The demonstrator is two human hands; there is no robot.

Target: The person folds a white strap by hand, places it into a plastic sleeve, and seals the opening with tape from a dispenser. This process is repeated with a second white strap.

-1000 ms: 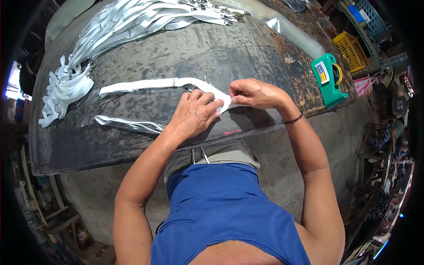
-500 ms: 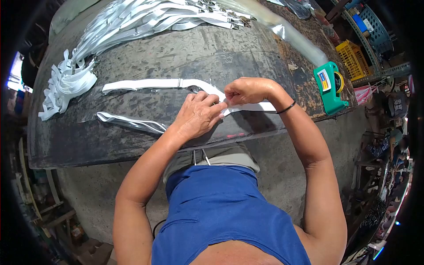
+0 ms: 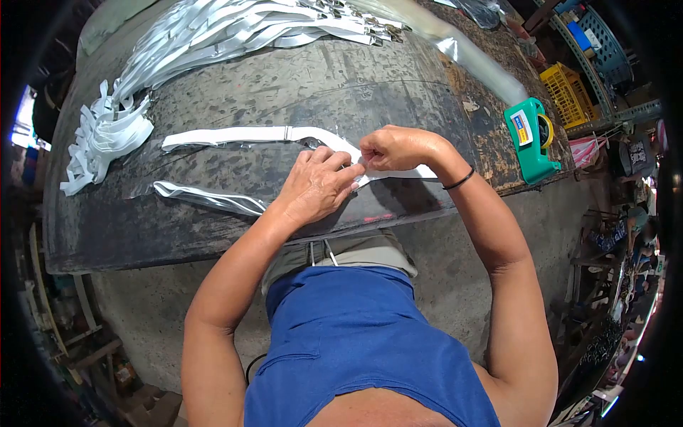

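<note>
White strap (image 3: 235, 134) lies flat on the dark worktop (image 3: 299, 85), one end at both hands. Left hand (image 3: 316, 183) presses it down with flat fingers; right hand (image 3: 395, 148) has a tight pinch grip on its end. A hard pull could slide it crooked, or it could slip loose

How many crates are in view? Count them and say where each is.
2: a yellow crate at the far right past the table, and a blue crate above it, top right. Others may be hidden in the clutter.

The right hand (image 3: 395, 148) hides where the white strap (image 3: 235, 134) is pinched
</note>
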